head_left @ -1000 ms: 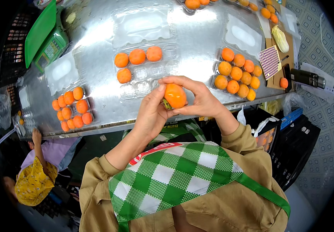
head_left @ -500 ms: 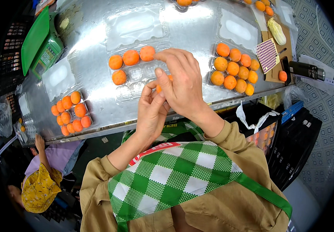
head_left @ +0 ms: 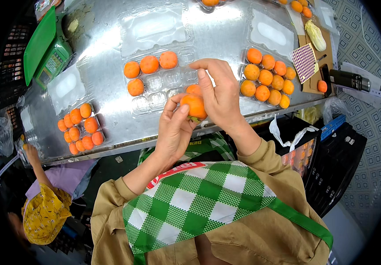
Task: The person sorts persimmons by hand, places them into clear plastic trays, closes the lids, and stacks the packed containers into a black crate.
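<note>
Left hand (head_left: 172, 132) closes fingers and thumb around one glossy orange persimmon-like fruit (head_left: 192, 106), leafy green cap (head_left: 195, 119) at six o'clock on it. Fruit sits just over the near edge of the metal table (head_left: 225, 31), in front of the body. Right hand (head_left: 219, 90) is right beside it at two o'clock, loosely curved, thumb and forefinger apart, nothing seen pinched between; its other fingers are partly hidden. Contact with the held fruit: can't tell. Another orange fruit (head_left: 194, 89) shows at twelve o'clock just behind, partly covered; can't tell if it rests in the tray.

Clear tray (head_left: 153, 82) at ten to eleven o'clock, four fruits along its far and left cells, several bare cells; clear lid (head_left: 153, 31) folded back beyond it. Packed fruit (head_left: 266, 78) at two o'clock, smaller batch (head_left: 74, 134) between eight and nine. Green scale (head_left: 49, 53) at ten, co-worker in yellow (head_left: 47, 216) at eight.

Handling guess: modest weight, smooth skin, maybe slippery; firmness can't be told, so treat as bruisable. Best hold: fingertips round the widest sides, light squeeze, off the cap. Tray plastic looks thin, likely flexes; take by rim.
</note>
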`<state>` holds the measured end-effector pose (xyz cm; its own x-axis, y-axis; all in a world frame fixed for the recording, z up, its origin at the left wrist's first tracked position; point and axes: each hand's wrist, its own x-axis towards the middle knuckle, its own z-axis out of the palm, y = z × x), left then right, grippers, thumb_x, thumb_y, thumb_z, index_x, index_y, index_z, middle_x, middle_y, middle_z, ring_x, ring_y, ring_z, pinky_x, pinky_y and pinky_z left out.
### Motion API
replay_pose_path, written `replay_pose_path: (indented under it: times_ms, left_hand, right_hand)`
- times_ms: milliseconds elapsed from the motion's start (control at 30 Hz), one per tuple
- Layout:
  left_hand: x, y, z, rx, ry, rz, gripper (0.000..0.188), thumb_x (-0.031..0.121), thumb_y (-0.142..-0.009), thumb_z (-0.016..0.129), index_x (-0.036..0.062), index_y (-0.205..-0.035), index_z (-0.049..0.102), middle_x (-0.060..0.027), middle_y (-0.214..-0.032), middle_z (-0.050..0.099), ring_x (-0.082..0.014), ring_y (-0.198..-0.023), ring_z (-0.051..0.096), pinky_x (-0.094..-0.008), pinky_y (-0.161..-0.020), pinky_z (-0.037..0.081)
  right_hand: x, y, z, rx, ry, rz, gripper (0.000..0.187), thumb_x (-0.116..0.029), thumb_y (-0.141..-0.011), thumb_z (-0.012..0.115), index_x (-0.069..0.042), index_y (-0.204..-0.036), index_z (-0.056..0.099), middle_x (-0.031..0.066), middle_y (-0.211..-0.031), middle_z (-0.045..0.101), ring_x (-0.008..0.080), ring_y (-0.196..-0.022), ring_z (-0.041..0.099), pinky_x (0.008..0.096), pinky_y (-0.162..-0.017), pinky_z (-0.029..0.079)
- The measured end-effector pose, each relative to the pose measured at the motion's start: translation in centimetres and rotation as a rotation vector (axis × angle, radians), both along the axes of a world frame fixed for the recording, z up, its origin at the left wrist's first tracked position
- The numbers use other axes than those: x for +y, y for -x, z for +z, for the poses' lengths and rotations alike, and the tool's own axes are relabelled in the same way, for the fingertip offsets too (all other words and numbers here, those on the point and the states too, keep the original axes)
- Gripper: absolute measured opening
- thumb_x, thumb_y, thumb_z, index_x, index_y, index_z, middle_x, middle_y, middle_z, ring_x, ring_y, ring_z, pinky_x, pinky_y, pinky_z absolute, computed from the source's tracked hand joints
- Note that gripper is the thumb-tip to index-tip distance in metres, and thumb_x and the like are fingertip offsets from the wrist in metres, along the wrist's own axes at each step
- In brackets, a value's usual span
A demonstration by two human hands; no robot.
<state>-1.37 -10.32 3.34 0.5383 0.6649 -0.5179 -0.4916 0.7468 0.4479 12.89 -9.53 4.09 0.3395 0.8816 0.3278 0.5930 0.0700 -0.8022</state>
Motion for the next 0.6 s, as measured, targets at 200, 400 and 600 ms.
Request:
replay_pose_path:
  times_ms: [200, 400, 600]
  left_hand:
    - [0.2, 0.4, 0.5, 0.041, -0.02, -0.113, 0.047, 0.04, -0.094, 0.052, 0.0064, -0.125, 0.043, -0.0094, -0.124, 0.053, -0.0219, -0.116, 0.053, -0.0399, -0.099, 0.045]
    - [0.5, 0.3, 0.6, -0.015, 0.015, -0.164, 0.054, 0.044, -0.097, 0.044, 0.0017, -0.13, 0.04, -0.0161, -0.126, 0.053, -0.0242, -0.113, 0.057, -0.0376, -0.094, 0.05]
    - [0.5, -0.2, 0.9, -0.02, 0.079, -0.174, 0.055, 0.043, -0.098, 0.038, -0.0004, -0.133, 0.037, -0.0167, -0.125, 0.052, -0.0247, -0.114, 0.056, -0.0372, -0.092, 0.052]
  right_hand:
    - [-0.9, -2.5, -0.8, 0.25, 0.121, 0.082, 0.018, -0.012, -0.083, 0.061, -0.005, -0.099, 0.064, 0.0081, -0.098, 0.065, 0.0241, -0.099, 0.058, 0.0369, -0.088, 0.043]
    - [-2.3, -4.3, -0.8, 0.699, 0.336, 0.67, 0.067, -0.03, -0.074, 0.072, -0.004, -0.131, 0.049, 0.01, -0.131, 0.052, 0.0225, -0.124, 0.046, 0.0385, -0.105, 0.034]
    - [-2.9, -3.8, -1.8, 0.794, 0.326, 0.714, 0.065, -0.018, -0.072, 0.074, -0.004, -0.13, 0.05, 0.0096, -0.127, 0.054, 0.0208, -0.118, 0.051, 0.0366, -0.102, 0.039]
